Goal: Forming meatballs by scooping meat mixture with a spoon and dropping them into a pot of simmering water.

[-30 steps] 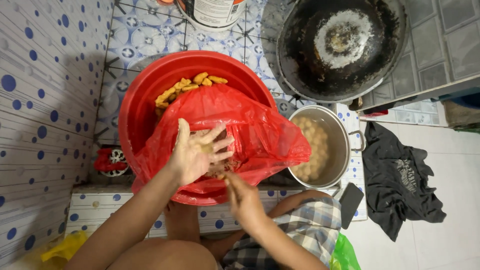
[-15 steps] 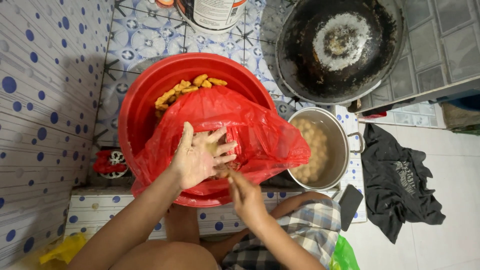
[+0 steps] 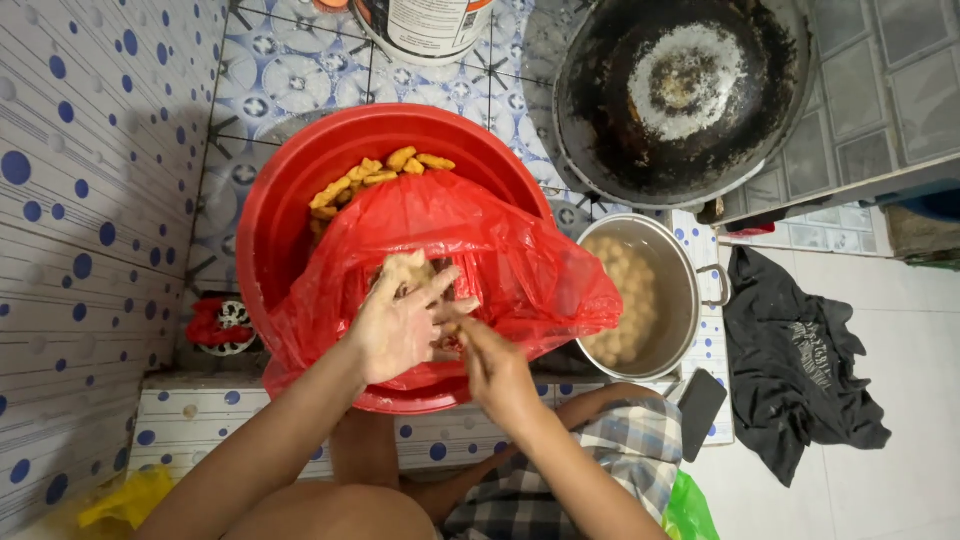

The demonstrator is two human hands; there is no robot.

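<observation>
Left hand lay over the mouth of the red plastic bag, fingers spread and loosely curled, with a pale lump of dough at the fingertips. The grip looked like it was closed on the dough, but the fingers hid the contact, so can't confirm. Right hand sat just beside it, fingers pinched at the bag opening. What it pinched was hidden between the two hands.

The bag sat inside the red basin, draped over the near half. Yellow fried pieces lay in the far side of the basin, just above the bag edge. The basin rested on the tiled floor against the dotted wall.

To the right, touching the bag's edge, stood a metal pot holding pale round balls in liquid. Beyond it was a black wok. A white bucket was at the top edge. A dark cloth lay on the floor at far right.
</observation>
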